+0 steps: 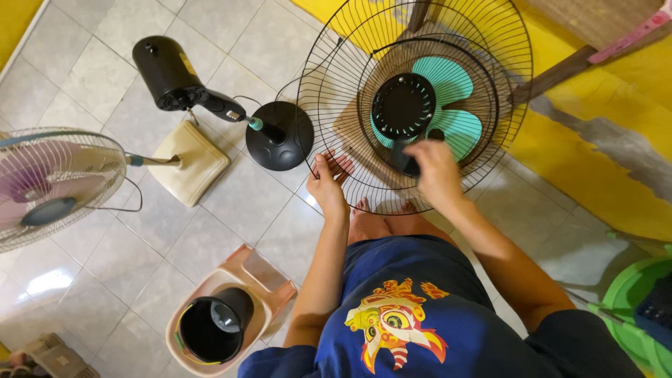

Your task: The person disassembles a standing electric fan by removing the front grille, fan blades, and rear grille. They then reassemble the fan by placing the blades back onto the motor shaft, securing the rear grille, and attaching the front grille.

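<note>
A round black wire fan guard [329, 84] stands tilted in front of me, with teal fan blades [448, 84] and a black hub [403, 105] behind its wires. My left hand [327, 183] grips the guard's lower rim with fingers curled on the wires. My right hand [435, 168] reaches to the guard's centre and closes on a dark part just below the hub. My bare feet show under the guard's lower edge.
A black fan motor and stand with a round base [280, 136] lies on the tiled floor at left. A second fan with a cream base [189, 162] lies further left. A pink base holding a black cup-shaped part [213, 325] sits near my left knee. A green tub [640, 308] is at right.
</note>
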